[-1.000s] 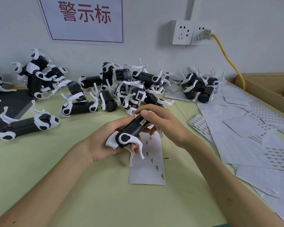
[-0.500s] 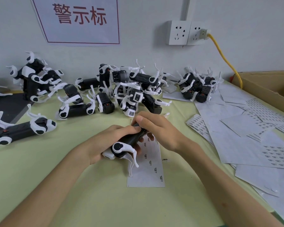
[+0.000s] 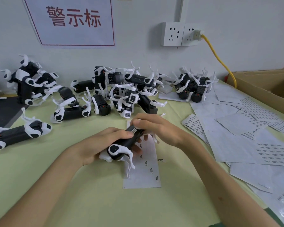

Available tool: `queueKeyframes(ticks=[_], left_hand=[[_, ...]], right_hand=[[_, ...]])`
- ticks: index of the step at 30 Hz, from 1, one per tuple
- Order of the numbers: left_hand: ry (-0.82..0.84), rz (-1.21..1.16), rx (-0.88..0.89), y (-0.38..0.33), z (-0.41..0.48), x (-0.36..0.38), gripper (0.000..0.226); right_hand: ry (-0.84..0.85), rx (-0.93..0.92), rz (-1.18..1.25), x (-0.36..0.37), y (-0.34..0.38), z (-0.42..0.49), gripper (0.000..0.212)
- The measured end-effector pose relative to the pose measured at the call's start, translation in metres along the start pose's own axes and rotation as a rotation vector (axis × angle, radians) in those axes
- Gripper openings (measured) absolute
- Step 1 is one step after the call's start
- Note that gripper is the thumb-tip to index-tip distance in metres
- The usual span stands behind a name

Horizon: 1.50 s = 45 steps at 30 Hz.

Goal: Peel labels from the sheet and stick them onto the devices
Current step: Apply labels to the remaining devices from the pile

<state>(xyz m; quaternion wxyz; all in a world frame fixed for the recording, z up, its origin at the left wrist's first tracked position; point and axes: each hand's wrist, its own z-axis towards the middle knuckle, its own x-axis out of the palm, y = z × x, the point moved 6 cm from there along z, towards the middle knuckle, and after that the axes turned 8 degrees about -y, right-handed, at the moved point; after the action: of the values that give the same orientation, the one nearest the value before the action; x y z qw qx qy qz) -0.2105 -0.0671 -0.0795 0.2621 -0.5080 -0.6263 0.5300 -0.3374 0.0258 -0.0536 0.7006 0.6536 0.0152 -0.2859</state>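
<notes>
Left hand point(image 3: 95, 145) is gripping the device point(image 3: 125, 142) around its middle, fingers curling underneath and thumb lying on top. It is holding the device just above the tabletop point(image 3: 56, 177), tilted so the flat top face is pointing up where it can be seen and worked on.

Right hand point(image 3: 157, 128) is pinching the far end of the same device. The thumb is pressing down on a small white label point(image 3: 134, 131) and the other fingers are wrapping under as backing. Judgement: the label is being rubbed flat, so the sticking step on this unit is nearly finishing.

Label sheet point(image 3: 143, 177) is lying flat near the middle of the tabletop, running toward the near edge, directly under both hands and partly hidden by them. It is probably sitting there so the next label is within reach. A few small printed labels are showing in a slanting row on it.

Pile of devices point(image 3: 126, 89) is sitting along the far edge by the wall, likely stock, though I cannot tell which are labelled. Loose sheets point(image 3: 236, 136) are spreading along the right edge, looking like discards. Cardboard box point(image 3: 261, 86) is standing at the far right corner.
</notes>
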Motion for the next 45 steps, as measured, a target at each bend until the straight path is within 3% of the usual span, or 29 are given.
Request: queueKeyframes(ticks=[3,6,8,10,12,14,16,19,23,25,27,31,34,38,42,45], left_hand=[[-0.047,-0.093,0.047,-0.005,0.004,-0.006,0.040],[-0.315,-0.314,0.153,-0.004,0.015,-0.031,0.040],[-0.554,-0.198,0.230,0.000,0.016,-0.050,0.030],[-0.655,-0.046,0.254,0.002,0.016,-0.053,0.026],[-0.617,0.088,0.292,0.001,0.019,-0.045,0.022],[-0.547,0.233,0.347,-0.001,0.020,-0.033,0.014],[-0.518,0.462,0.370,0.000,0.021,-0.024,0.038],[-0.506,0.897,0.342,0.004,0.023,-0.011,0.081],[-0.448,1.037,0.272,0.013,0.027,-0.006,0.096],[-0.444,1.024,0.278,0.014,0.027,-0.007,0.091],[-0.458,0.997,0.309,0.012,0.027,-0.008,0.069],[-0.483,0.818,0.371,0.005,0.026,-0.009,0.044],[-0.483,0.641,0.477,-0.003,0.020,-0.003,0.032],[-0.483,0.315,0.488,-0.009,0.013,-0.004,0.037],[-0.607,-0.185,0.460,-0.014,0.007,-0.021,0.050],[-0.710,-0.485,0.441,-0.011,0.004,-0.035,0.066]], right_hand=[[-0.020,0.074,0.012,-0.021,-0.009,0.000,0.048],[-0.121,0.169,0.186,-0.060,-0.022,-0.003,0.052],[-0.294,0.115,0.543,-0.098,-0.022,-0.011,0.046],[-0.457,-0.088,1.190,-0.141,-0.023,-0.024,0.051],[-0.580,-0.405,1.766,-0.180,-0.031,-0.047,0.068],[-0.755,-0.556,1.907,-0.202,-0.043,-0.064,0.067],[-0.876,-0.468,1.857,-0.199,-0.055,-0.063,0.061],[-0.898,-0.199,1.640,-0.176,-0.061,-0.046,0.049],[-0.870,0.138,0.885,-0.148,-0.047,-0.023,0.027],[-0.794,0.133,0.434,-0.129,-0.036,-0.016,0.021],[-0.708,0.063,0.111,-0.109,-0.025,-0.011,0.021],[-0.611,-0.011,-0.224,-0.076,-0.013,-0.003,0.021],[-0.565,-0.039,-0.301,-0.061,-0.011,0.000,0.021],[-0.599,-0.085,-0.315,-0.058,-0.010,-0.002,0.019],[-0.648,-0.075,0.091,-0.059,-0.008,-0.004,0.028],[-0.432,0.005,0.249,-0.053,-0.009,0.000,0.040]])
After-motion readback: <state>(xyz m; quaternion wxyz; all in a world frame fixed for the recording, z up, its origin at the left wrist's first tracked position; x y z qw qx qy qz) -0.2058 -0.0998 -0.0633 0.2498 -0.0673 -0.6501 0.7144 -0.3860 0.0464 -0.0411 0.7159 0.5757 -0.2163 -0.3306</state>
